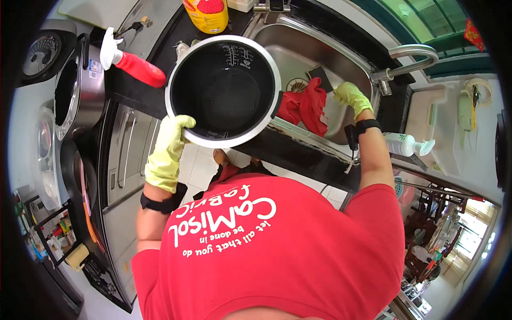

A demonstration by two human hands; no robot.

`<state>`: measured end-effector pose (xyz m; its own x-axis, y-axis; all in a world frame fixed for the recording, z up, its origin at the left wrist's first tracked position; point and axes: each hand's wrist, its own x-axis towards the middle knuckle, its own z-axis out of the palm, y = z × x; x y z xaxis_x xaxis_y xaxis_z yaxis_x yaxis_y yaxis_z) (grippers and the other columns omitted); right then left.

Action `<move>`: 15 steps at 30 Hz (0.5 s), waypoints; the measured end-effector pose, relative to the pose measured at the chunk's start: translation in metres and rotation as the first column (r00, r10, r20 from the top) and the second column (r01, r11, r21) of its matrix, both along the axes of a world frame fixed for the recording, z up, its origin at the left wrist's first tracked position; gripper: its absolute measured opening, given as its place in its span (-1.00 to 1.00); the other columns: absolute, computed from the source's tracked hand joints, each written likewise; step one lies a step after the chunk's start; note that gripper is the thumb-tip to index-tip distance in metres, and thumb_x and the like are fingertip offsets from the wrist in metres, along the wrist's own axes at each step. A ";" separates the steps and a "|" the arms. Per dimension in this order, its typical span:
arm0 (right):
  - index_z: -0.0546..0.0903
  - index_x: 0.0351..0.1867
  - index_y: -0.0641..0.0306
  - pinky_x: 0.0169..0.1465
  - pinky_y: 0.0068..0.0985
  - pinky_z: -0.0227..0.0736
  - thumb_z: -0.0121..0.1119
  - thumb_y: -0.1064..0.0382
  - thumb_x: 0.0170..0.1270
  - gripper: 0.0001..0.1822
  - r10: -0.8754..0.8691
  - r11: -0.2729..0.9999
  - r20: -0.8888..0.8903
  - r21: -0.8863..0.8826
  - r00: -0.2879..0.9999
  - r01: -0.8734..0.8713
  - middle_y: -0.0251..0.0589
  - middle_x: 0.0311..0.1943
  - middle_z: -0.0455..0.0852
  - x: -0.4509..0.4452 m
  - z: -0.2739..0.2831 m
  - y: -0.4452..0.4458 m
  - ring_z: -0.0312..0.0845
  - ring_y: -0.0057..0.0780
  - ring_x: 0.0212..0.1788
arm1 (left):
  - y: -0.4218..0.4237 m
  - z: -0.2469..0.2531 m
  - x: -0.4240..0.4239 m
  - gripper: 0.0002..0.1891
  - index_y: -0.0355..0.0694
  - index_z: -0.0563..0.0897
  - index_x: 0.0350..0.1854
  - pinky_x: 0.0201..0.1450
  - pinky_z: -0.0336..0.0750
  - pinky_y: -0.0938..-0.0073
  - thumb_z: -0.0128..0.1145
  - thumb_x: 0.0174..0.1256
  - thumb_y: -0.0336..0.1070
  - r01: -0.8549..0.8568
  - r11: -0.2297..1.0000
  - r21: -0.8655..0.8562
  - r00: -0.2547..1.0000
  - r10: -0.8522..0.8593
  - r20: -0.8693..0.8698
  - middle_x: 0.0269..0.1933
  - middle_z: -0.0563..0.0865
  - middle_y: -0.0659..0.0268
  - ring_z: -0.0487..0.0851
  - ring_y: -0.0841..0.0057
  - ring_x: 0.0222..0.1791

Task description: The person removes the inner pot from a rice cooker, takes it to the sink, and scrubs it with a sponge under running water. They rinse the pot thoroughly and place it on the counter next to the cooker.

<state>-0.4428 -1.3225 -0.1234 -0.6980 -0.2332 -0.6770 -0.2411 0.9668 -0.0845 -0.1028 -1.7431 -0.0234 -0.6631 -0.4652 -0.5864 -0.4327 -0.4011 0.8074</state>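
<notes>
My left hand (170,148), in a yellow-green rubber glove, grips the near-left rim of a rice cooker's inner pot (226,96). The pot is tilted towards me, showing its dark interior with level markings; it is held over the counter's edge beside the sink. My right hand (353,99), gloved alike, is low inside the stainless steel sink (280,60) by its right wall. Its fingers are bent, and whether they hold anything is unclear. Left of them lie a red cloth (308,106) and a dark flat pad (320,78), close to the drain strainer (297,85).
A red spray bottle (140,70) lies left of the pot, near an open rice cooker body (90,76). A yellow container (208,16) stands behind the pot. A curved faucet (416,56) rises at the sink's right, with a white spray bottle (402,144) nearer me.
</notes>
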 end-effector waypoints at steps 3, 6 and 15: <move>0.71 -0.30 0.26 -0.13 -0.26 0.51 0.19 0.05 0.11 -0.68 0.115 0.993 -0.206 0.005 0.972 -0.117 -0.04 -0.33 0.74 -0.030 -0.070 0.033 0.67 -0.10 -0.25 | 0.018 0.009 0.002 -0.87 -0.34 0.63 -0.40 -0.55 0.57 0.44 0.14 -0.04 -0.45 -0.035 0.999 0.000 0.999 0.035 -0.012 -0.54 0.64 0.28 0.63 0.45 -0.63; 0.69 -0.22 0.26 0.01 -0.21 0.47 0.20 0.04 0.10 -0.65 -0.001 0.976 -0.532 -0.186 0.847 -0.116 0.02 -0.20 0.72 -0.034 -0.100 0.029 0.62 -0.05 -0.07 | 0.025 0.009 0.009 -0.78 -0.37 0.64 -0.31 -0.47 0.57 0.48 0.16 -0.09 -0.49 -0.054 0.999 -0.009 0.998 0.054 0.013 -0.50 0.66 0.28 0.64 0.47 -0.57; 0.69 -0.28 0.33 -0.19 -0.14 0.51 0.27 -0.05 -0.02 -0.55 -0.265 0.920 -0.423 -0.380 0.866 0.096 0.13 -0.36 0.71 -0.005 -0.106 -0.064 0.67 0.03 -0.22 | 0.044 0.019 0.022 -0.73 -0.39 0.67 -0.27 -0.26 0.47 0.55 0.16 -0.10 -0.46 -0.062 0.997 -0.047 0.998 0.063 0.016 -0.42 0.67 0.34 0.59 0.57 -0.42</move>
<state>-0.4482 -1.3863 -0.2298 -0.9589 -0.2248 -0.1729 -0.1574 0.9290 -0.3350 -0.0808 -1.6988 -0.0042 -0.6217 -0.5321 -0.5748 -0.4223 -0.3903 0.8181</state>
